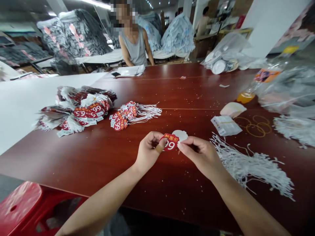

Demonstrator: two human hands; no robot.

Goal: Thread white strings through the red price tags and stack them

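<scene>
A: Start at the grip. What do the hands have?

B: The left hand (147, 151) is pinched closed on a red price tag (170, 142) with "99" printed in white, thumb on top at the tag's left edge, a tan plaster round that thumb. The right hand (200, 154) is closed too, its fingertips meeting at the tag's right edge, just under a white backing piece (180, 134) that sticks out behind the red one. Whether a string is already between those fingertips I cannot tell; it is too small.

A: And where is the tag?

B: Held just above the desk (187, 88), near the front edge, between both hands.

A: How far along does the work look?

B: By my reading, well under way but far from over. To the left lie finished bundles of red tags (123, 118) with white strings trailing off, and a larger heap of tags (78, 111) further left. To the right a loose pile of white strings (248, 165) is still thick, so plenty seem left to be fitted.

A: Anything else around?

B: A small white packet (225, 125) and some rubber bands (257, 126) right of the hands, an orange bottle (261, 82) lying beyond them. At the far end another person (135, 44) in a grey sleeveless top stands at the desk. A red stool (27, 206) sits at the near left.
</scene>
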